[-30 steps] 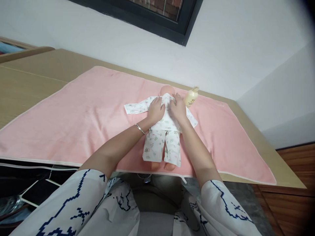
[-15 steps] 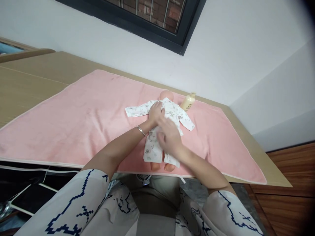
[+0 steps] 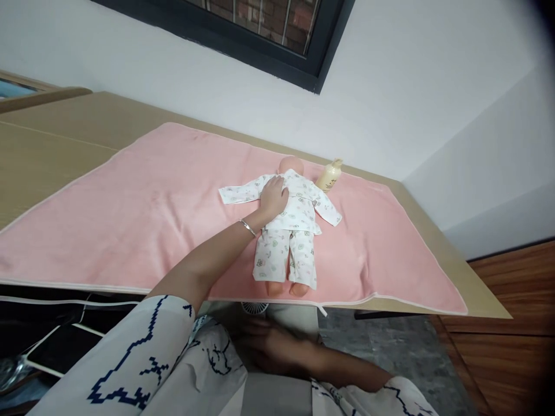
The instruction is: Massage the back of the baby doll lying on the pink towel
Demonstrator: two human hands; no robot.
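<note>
A baby doll in a white printed top and trousers lies with arms spread on a pink blanket. Its bald head points toward the wall, and no face shows. My left hand rests flat on the upper part of the doll's top, fingers stretched toward the head. Below the table edge, over my lap, is my right hand. It is dim and a little blurred; its fingers look extended, and I see nothing held in it. Beside the doll's head stands a pale yellow pump bottle.
The blanket covers much of a wooden table set against a white wall, and overhangs its front edge. A dark window frame is above. A small round fan grille shows beneath the edge. Wooden drawers stand at the right.
My right hand has left the doll's middle and dropped below the table edge to my lap. The doll's top and trousers now show more fully. My left hand stays on the doll.
</note>
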